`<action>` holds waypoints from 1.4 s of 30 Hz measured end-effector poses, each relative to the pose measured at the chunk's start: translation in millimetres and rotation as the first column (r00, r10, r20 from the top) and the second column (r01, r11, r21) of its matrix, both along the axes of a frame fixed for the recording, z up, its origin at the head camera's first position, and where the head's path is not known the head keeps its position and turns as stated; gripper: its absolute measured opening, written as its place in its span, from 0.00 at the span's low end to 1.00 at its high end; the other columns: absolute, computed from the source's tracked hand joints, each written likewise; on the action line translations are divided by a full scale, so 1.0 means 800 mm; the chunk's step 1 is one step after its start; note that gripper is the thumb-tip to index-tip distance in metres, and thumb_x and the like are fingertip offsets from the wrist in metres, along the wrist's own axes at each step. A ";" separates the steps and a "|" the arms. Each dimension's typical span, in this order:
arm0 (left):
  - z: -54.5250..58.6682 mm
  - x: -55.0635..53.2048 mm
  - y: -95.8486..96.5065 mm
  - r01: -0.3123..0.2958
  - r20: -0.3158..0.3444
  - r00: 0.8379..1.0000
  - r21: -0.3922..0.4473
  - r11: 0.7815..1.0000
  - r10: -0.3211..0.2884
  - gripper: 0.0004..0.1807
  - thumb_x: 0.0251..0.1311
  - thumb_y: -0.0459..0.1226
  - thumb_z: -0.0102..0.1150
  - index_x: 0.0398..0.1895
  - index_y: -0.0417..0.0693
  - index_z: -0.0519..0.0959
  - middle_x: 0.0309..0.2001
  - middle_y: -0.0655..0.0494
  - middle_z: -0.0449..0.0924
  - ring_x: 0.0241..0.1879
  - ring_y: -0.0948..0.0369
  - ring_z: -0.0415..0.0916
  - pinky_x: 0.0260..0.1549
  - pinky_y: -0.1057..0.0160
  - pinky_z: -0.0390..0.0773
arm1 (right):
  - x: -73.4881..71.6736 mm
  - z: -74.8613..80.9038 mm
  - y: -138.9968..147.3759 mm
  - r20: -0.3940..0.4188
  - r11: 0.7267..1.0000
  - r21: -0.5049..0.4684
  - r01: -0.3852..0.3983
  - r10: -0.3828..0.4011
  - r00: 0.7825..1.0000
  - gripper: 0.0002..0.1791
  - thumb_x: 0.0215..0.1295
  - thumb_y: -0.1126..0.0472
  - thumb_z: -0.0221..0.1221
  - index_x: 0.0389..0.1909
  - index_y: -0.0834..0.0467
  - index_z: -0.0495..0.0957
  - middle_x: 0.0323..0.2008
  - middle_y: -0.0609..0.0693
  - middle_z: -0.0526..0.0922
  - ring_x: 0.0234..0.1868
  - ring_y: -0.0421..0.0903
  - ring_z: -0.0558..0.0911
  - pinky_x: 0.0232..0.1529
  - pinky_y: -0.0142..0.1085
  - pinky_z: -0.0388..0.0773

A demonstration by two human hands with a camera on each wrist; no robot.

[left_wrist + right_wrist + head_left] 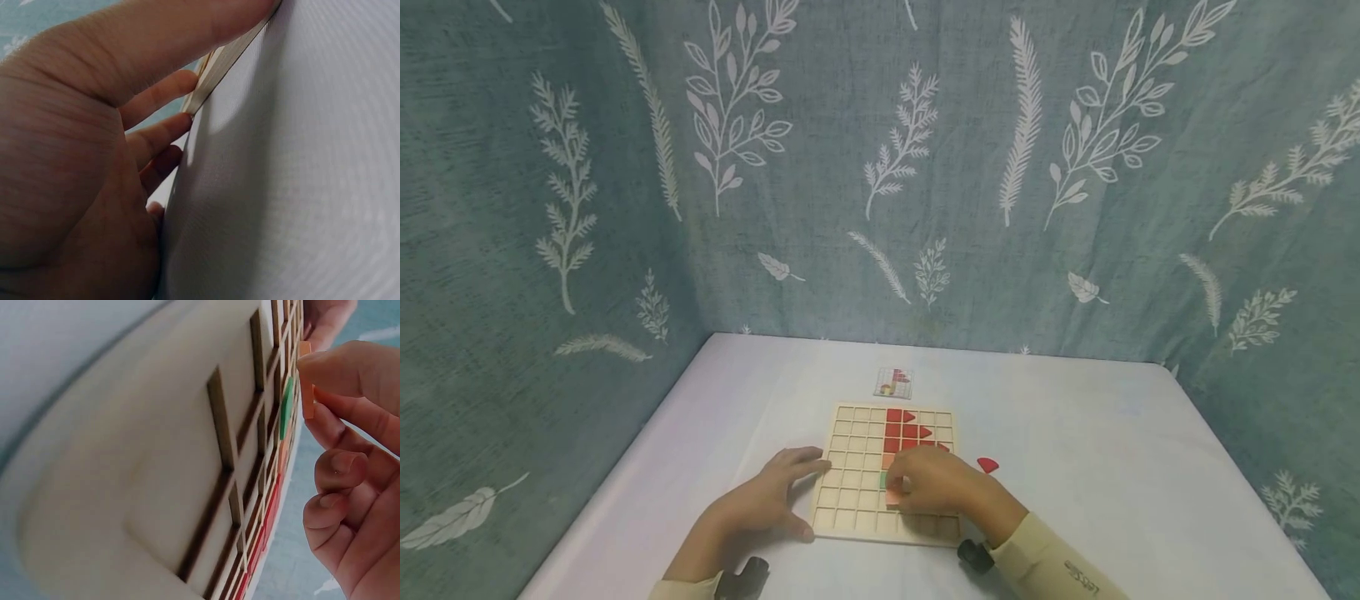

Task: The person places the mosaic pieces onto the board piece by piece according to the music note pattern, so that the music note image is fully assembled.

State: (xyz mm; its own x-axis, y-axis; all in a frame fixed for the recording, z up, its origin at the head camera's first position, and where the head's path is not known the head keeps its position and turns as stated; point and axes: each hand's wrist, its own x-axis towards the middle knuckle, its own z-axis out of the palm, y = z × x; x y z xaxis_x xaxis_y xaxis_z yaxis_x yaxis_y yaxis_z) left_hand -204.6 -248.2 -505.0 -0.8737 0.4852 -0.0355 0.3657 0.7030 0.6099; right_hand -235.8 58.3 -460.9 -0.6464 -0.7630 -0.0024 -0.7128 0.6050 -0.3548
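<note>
A square wooden grid board (847,477) lies on the table. My right hand (943,482) is over its lower right part and pinches a thin orange square tile (307,403) between thumb and fingertips, just off the board. Red tiles (892,431), square and pointed, sit in cells of the upper rows. Below them come an orange tile (888,461) and a green tile (286,411), both partly behind the right hand in the head view. My left hand (763,497) touches the board's left edge, its thumb at the near corner and its fingers loosely extended.
A red wedge-shaped piece (988,465) lies on the white tablecloth (1075,467) right of the board. Behind the board is a small picture card (893,382) with a coloured grid pattern. Leaf-printed green curtains (880,250) stand around the table.
</note>
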 end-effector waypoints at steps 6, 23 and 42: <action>0.000 -0.001 0.001 0.015 -0.011 1.000 0.005 1.000 -0.015 0.56 0.29 0.58 0.77 0.69 0.54 0.68 0.71 0.47 0.56 0.70 0.43 0.48 0.64 0.35 0.54 | -0.003 -0.006 -0.002 -0.005 0.999 -0.019 -0.026 0.026 1.000 0.04 0.55 0.59 0.68 0.30 0.45 0.86 0.32 0.31 0.78 0.36 0.29 0.75 0.42 0.29 0.76; -0.001 -0.002 0.003 -0.023 0.017 1.000 -0.006 1.000 0.023 0.57 0.26 0.59 0.78 0.69 0.56 0.69 0.72 0.49 0.56 0.71 0.44 0.47 0.65 0.36 0.53 | 0.001 -0.009 -0.006 -0.018 0.999 0.045 0.029 -0.028 0.999 0.07 0.55 0.53 0.68 0.22 0.45 0.80 0.22 0.34 0.71 0.26 0.34 0.69 0.29 0.29 0.72; -0.002 -0.004 0.001 -0.019 0.015 1.000 -0.007 1.000 0.020 0.57 0.26 0.61 0.77 0.69 0.57 0.68 0.72 0.50 0.56 0.71 0.45 0.47 0.64 0.35 0.53 | 0.006 -0.009 -0.015 0.040 0.998 0.029 0.054 -0.055 0.998 0.06 0.57 0.56 0.66 0.23 0.43 0.83 0.22 0.31 0.74 0.27 0.33 0.72 0.35 0.29 0.75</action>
